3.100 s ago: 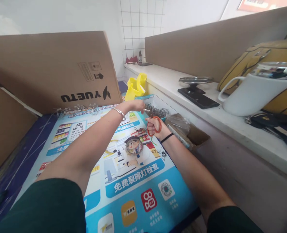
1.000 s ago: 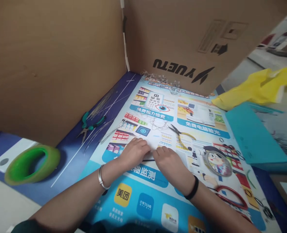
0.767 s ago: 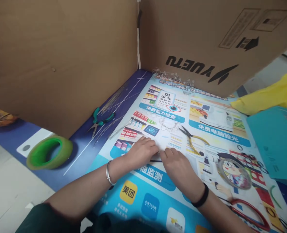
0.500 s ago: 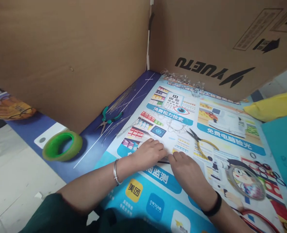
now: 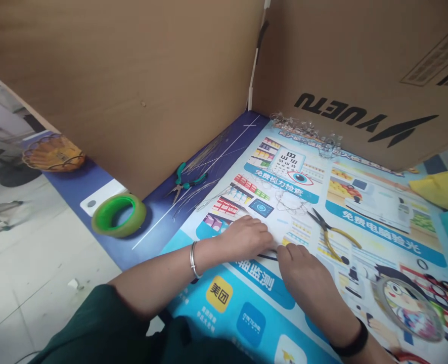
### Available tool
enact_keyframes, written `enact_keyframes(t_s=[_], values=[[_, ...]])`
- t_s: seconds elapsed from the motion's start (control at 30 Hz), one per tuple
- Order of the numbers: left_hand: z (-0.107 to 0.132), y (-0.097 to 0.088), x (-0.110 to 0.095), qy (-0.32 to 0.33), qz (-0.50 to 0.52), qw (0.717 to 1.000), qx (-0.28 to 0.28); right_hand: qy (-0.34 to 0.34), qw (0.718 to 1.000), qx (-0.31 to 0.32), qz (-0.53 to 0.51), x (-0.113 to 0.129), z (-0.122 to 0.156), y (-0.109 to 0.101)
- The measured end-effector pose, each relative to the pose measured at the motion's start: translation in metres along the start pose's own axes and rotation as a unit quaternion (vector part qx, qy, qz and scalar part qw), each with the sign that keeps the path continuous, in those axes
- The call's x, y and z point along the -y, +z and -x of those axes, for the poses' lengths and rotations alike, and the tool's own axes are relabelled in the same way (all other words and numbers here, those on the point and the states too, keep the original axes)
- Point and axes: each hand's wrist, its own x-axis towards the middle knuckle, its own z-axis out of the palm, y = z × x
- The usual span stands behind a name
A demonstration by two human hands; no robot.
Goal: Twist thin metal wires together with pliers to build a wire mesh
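My left hand (image 5: 247, 236) and my right hand (image 5: 303, 268) are close together over the printed sheet (image 5: 193, 237), knuckles up and fingers curled. Both sets of fingertips pinch something between them; it is too small and too hidden to make out. A short dark strip shows just below the fingers. To the right of my right hand lie yellow-handled pliers (image 5: 332, 235), jaws pointing away from me. Beyond my hands is a loose tangle of thin wire (image 5: 288, 203).
Teal-handled pliers (image 5: 186, 183) and straight wires (image 5: 209, 154) lie at left, near a green-cored tape roll (image 5: 114, 231). A clear tape roll (image 5: 377, 298) sits at right. Cardboard walls (image 5: 193, 76) stand behind, with wire pieces (image 5: 303, 129) along their foot. A wicker basket (image 5: 55, 154) is far left.
The view has turned left, so everything sits farther right, and more floor shows at left. My hands keep nearly the same pinching pose over the sheet.
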Motion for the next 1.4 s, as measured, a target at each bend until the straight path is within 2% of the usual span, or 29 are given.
enact_keyframes(t_s=[0.1, 0.17, 0.23, 0.3, 0.37, 0.63, 0.97, 1.03, 1.1, 1.2, 1.27, 1.4], values=[[0.001, -0.009, 0.016, -0.08, -0.02, 0.996, -0.024, 0.005, 1.0, 0.002, 0.006, 0.0, 0.0, 0.0], [0.003, -0.015, 0.029, -0.185, -0.056, 0.98, -0.043, 0.006, 1.0, -0.002, 0.005, 0.0, 0.0, 0.0], [0.005, -0.019, 0.04, -0.279, -0.081, 0.956, -0.033, 0.005, 1.0, -0.006, 0.001, 0.001, 0.001, 0.002], [0.007, -0.02, 0.048, -0.327, -0.092, 0.941, -0.009, 0.006, 1.0, -0.006, -0.001, 0.001, 0.001, 0.002], [0.009, -0.018, 0.05, -0.335, -0.093, 0.938, 0.016, 0.009, 1.0, -0.004, 0.002, 0.002, 0.0, 0.002], [0.007, -0.012, 0.042, -0.309, -0.082, 0.946, 0.046, -0.002, 1.0, -0.013, 0.018, 0.003, -0.003, 0.002], [0.005, -0.012, 0.033, -0.264, -0.081, 0.961, 0.027, -0.023, 1.0, 0.006, -0.008, 0.005, -0.003, 0.003], [0.004, -0.015, 0.029, -0.226, -0.063, 0.972, 0.0, -0.016, 1.0, 0.016, -0.009, 0.006, -0.004, 0.002], [0.004, -0.017, 0.023, -0.159, -0.012, 0.987, -0.023, -0.01, 0.999, 0.033, -0.011, 0.007, -0.004, -0.002], [0.005, -0.017, 0.013, -0.042, 0.078, 0.996, 0.015, 0.0, 0.997, 0.066, -0.04, 0.009, -0.005, -0.009], [0.005, -0.015, 0.008, -0.014, 0.091, 0.994, 0.052, 0.004, 0.996, 0.073, -0.053, 0.009, -0.006, -0.012], [0.005, -0.009, 0.003, -0.02, 0.042, 0.995, 0.085, 0.014, 0.995, 0.082, -0.05, 0.01, -0.006, -0.011]])
